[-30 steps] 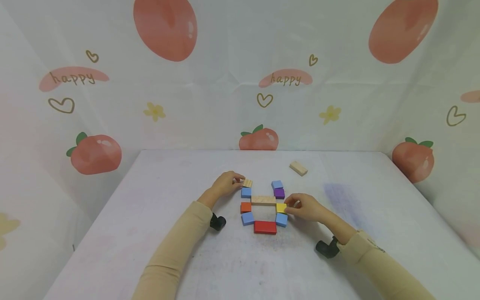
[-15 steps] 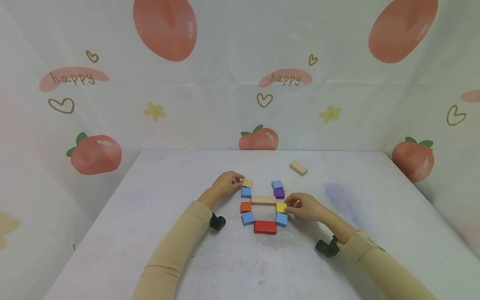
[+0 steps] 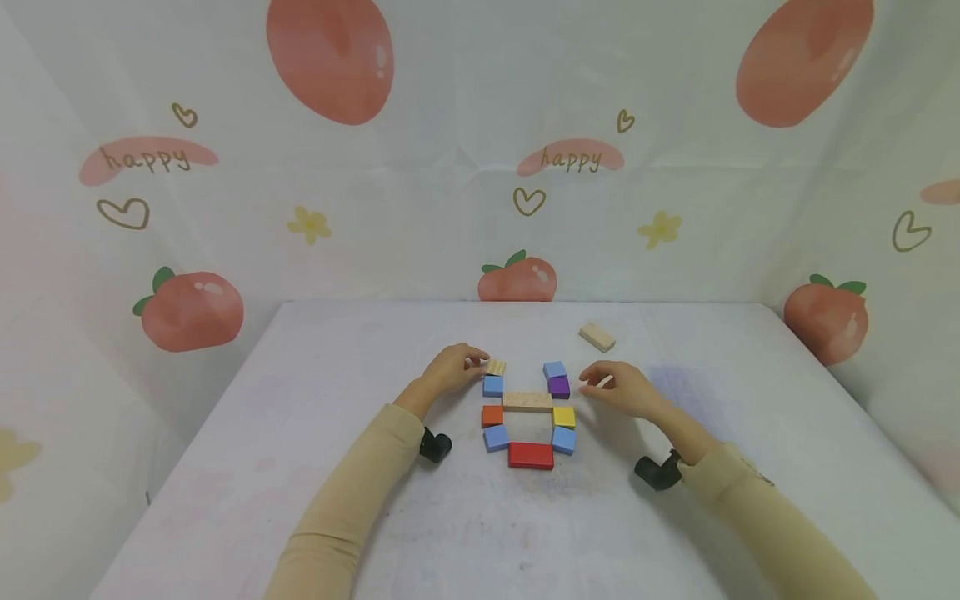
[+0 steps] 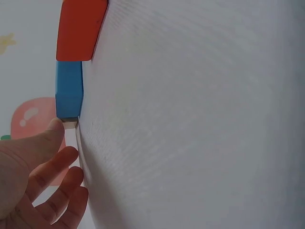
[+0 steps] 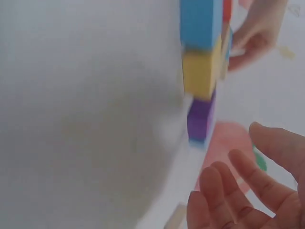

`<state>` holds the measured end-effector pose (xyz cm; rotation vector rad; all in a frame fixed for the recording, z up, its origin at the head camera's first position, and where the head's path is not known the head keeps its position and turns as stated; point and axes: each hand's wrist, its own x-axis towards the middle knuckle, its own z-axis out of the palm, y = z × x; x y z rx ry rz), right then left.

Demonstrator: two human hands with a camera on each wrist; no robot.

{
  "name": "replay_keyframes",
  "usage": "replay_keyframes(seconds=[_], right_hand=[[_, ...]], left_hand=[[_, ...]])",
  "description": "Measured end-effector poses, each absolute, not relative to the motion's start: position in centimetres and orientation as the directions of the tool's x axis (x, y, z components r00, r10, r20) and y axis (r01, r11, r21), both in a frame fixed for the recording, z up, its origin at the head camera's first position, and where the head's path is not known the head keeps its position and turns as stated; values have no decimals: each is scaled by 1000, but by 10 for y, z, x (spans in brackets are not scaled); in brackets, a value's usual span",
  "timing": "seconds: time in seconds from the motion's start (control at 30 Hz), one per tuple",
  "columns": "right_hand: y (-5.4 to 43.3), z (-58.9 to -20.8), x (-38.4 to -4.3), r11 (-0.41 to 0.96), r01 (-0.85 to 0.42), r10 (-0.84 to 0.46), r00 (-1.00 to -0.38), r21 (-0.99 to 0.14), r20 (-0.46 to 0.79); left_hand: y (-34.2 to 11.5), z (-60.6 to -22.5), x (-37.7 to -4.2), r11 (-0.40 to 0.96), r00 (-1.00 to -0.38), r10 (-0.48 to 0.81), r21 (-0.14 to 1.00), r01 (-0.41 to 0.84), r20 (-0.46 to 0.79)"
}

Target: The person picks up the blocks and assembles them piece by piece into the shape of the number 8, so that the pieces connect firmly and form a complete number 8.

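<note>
At the far left end of the block layout, my left hand point(image 3: 452, 368) pinches the edge of a small striped wooden block point(image 3: 497, 367) with thumb and index finger. The wrist view mostly hides this contact. A blue block point(image 3: 492, 386) touches that wooden one, and an orange-red block point(image 3: 492, 416) lies nearer. My right hand point(image 3: 622, 388) hovers just right of a purple block point(image 3: 558, 387), its fingers relaxed and holding nothing. A yellow block point(image 3: 563, 417) lies nearer in the right column. A long wooden block point(image 3: 527, 402) bridges the two columns.
A red block point(image 3: 531, 456) lies at the near end, between two blue blocks, the left point(image 3: 496, 438) and the right point(image 3: 564, 440). Another blue block point(image 3: 554, 369) tops the right column. A loose wooden block point(image 3: 597, 337) lies farther back on the white table point(image 3: 375, 500).
My right hand has let go of the yellow block and moved away from me, up beside the purple block. My left hand stays at the small wooden block.
</note>
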<state>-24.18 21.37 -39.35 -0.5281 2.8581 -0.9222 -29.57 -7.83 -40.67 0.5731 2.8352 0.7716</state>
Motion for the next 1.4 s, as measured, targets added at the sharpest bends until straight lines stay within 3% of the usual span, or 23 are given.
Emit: replay_keyframes(seconds=[0.17,0.43,1.03,1.4], right_hand=[[226,-386,-261,780,-246,-277,-960,-575,36],[241,-384,-288,798,-68,-117,-992,-598,-43],[247,-393,-314,762,178,72,-979,-623,-191],[242,-399,-323,796,194,85,-974,-573,-212]], left_hand=[[-78,-407,-296,800,-917,395,511,315,-52],[-79,-410,-298,802,-920,388,513,304,-61],[-78,-413,-300,802,-923,379,522,291,-67],[-77,-411,-297,804,-924,377,514,298,-54]])
